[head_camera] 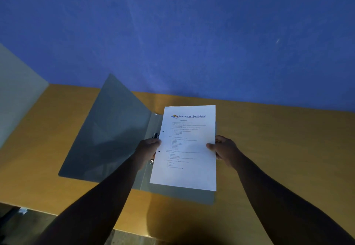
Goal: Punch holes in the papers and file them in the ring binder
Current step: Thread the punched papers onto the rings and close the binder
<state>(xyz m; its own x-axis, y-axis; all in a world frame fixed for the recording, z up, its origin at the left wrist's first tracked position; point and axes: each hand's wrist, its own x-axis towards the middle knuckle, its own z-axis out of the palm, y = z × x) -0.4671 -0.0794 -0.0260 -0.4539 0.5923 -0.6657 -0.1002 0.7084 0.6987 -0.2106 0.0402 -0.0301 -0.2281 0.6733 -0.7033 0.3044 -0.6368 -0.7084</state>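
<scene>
A grey ring binder (107,141) lies open on the wooden table, its left cover raised at a slant. Over its right half I hold white printed papers (189,160) with two punched holes along their left edge. My left hand (148,148) grips the papers' left edge beside the holes, just above the binder's ring mechanism (155,136). My right hand (223,149) grips the right edge, thumb on top. A metal part of the mechanism (152,162) shows below my left hand; the rest is hidden by the hand and papers.
The yellow-brown table (278,148) stands against a blue wall (192,33). A pale panel (17,91) rises at the left. The table's front edge (76,217) runs along the bottom left, with floor below it.
</scene>
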